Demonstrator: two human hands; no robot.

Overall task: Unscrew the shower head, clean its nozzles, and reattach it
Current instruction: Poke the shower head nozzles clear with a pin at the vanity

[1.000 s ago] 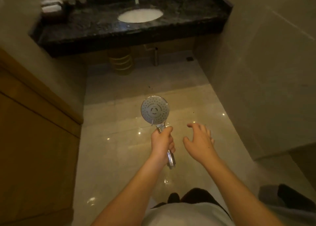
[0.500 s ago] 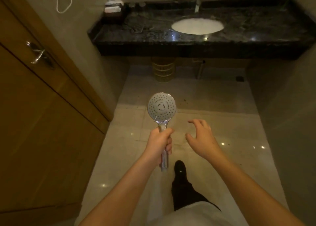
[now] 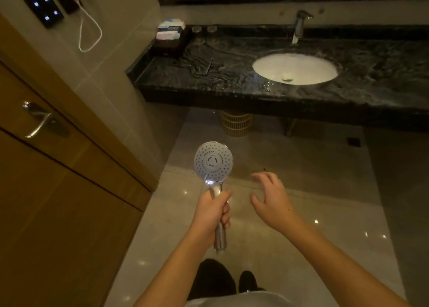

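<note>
We grip the round chrome shower head (image 3: 213, 161) by its handle, left hand (image 3: 212, 214) fingers wrapped closed, nozzle face above our knuckles, right hand (image 3: 270, 201) beside it, fingers spread, empty

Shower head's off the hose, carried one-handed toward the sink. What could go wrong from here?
1. Only the left hand grips the shower head, by its slick chrome handle; the right hand is empty. It might slip.
2. A drop would hit the glossy tile floor.
3. Dim light could hide clogged nozzles.

The round chrome shower head (image 3: 213, 161) has a pale face dotted with nozzle holes. The black marble table (image 3: 232, 74) is veined white around a white oval basin (image 3: 294, 69). The wooden door (image 3: 58, 202) is honey-brown.
</note>
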